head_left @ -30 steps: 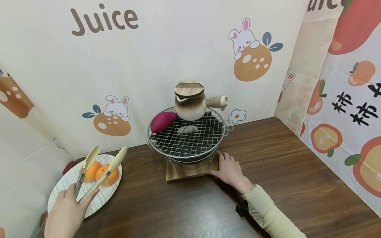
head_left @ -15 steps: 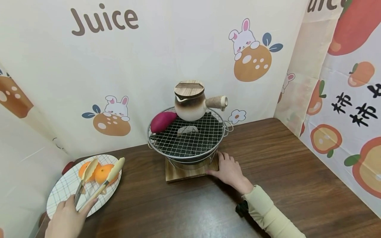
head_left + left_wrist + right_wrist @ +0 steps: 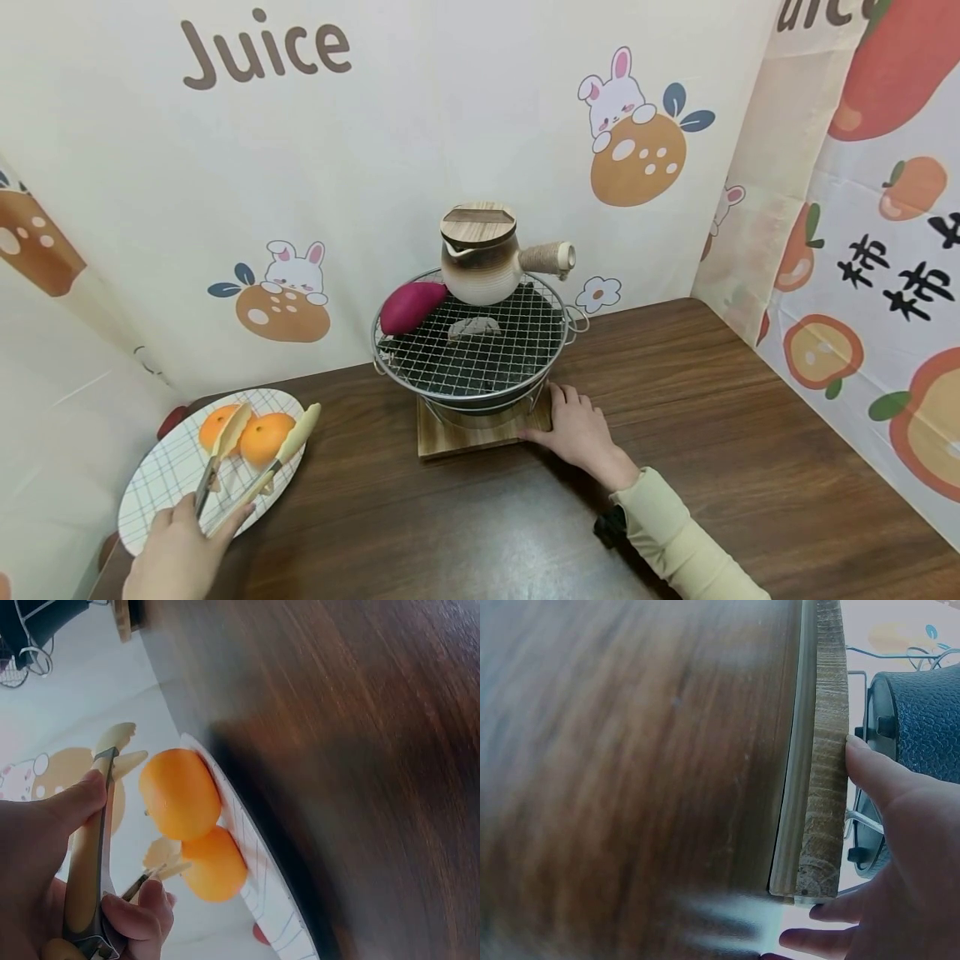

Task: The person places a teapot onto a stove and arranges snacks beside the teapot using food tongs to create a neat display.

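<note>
My left hand (image 3: 176,546) grips a pair of tongs (image 3: 302,433) with cream tips, spread apart. In the head view, one tip overlaps the left orange (image 3: 217,427) and the other is just right of the right orange (image 3: 266,439). Both oranges lie on a white plate (image 3: 161,492) with a thin grid pattern. My right hand (image 3: 581,433) holds the right front corner of a wooden board (image 3: 450,442), thumb on its top (image 3: 829,750) and fingers at its side. On this board stands a round grill (image 3: 495,358) with a wire mesh top.
A clay pot (image 3: 480,275) with a wooden lid and a rope-wrapped handle sits at the back of the grill. Left of it lies a purple, oval sweet-potato-like thing (image 3: 411,307). A patterned cloth wall (image 3: 390,150) stands close behind the brown table (image 3: 420,533).
My left hand has moved slightly right and the tong tips have come down beside the oranges. The plate and oranges shifted slightly. My right hand stays on the board.
</note>
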Demonstrator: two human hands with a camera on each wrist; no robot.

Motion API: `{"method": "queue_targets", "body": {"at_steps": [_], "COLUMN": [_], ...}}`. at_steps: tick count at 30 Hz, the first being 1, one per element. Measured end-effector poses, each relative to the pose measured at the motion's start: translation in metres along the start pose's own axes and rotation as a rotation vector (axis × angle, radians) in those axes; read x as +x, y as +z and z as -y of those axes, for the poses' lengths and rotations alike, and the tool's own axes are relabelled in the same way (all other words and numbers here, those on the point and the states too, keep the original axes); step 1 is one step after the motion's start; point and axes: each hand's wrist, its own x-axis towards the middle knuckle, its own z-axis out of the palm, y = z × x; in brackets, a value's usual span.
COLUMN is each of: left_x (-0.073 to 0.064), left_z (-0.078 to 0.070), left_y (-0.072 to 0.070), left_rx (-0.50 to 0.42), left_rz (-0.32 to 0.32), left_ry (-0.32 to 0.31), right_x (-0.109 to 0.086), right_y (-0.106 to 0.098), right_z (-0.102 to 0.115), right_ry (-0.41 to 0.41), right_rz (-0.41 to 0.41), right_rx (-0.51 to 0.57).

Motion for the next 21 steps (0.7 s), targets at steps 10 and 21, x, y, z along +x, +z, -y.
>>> {"method": "queue_targets", "body": {"at_steps": [10,21], "left_x": [-0.006,0.003], "left_z": [-0.009,-0.014], "left_y": [0.001,-0.001], "left_rx": [-0.017,0.002], "left_rz": [-0.012,0.087], "left_ry": [0.028,0.130], "right_x": [-0.001,-0.001], "right_y": [0.000,0.000], "right_z": [0.000,-0.001], "right_ry": [-0.005,-0.001], "right_rz": [0.000,0.002], "right_rx": [0.000,-0.001]}}
